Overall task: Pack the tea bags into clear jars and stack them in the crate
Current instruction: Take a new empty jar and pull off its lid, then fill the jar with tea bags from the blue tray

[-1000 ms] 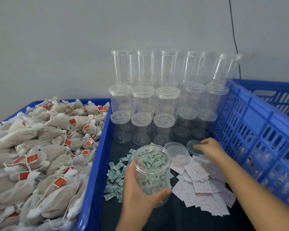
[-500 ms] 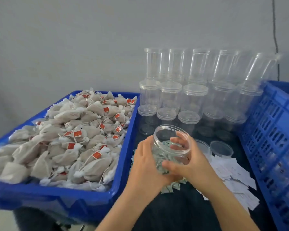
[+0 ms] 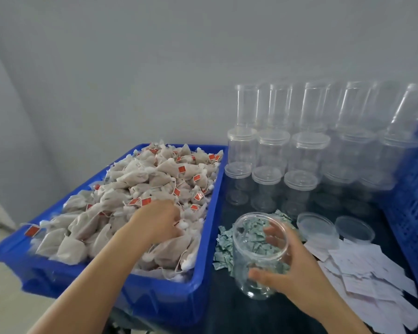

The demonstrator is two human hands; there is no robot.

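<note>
A blue bin (image 3: pixel 211 213) on the left is heaped with beige tea bags (image 3: pixel 155 174) that carry red tags. My left hand (image 3: pixel 158 222) is down in the heap near the bin's right side, its fingers curled into the bags. Just right of the bin, an open clear jar (image 3: pixel 250 239) without a lid stands slightly tilted on the dark table. My right hand (image 3: pixel 292 268) grips it from the right, thumb across the front. No tea bags show inside the jar; the green bits seen through it lie behind it.
Small green packets (image 3: pixel 223 249) lie between bin and jar. Two loose clear lids (image 3: pixel 316 227) (image 3: pixel 354 230) and a spread of white paper slips (image 3: pixel 372 280) sit to the right. Stacked empty lidded jars (image 3: pixel 299 153) fill the back. A blue slatted crate (image 3: pixel 410 201) stands at the far right.
My left hand let go of the jar and moved left into the tea bag heap. My right hand took over the jar and set it lower on the table. The view swung left.
</note>
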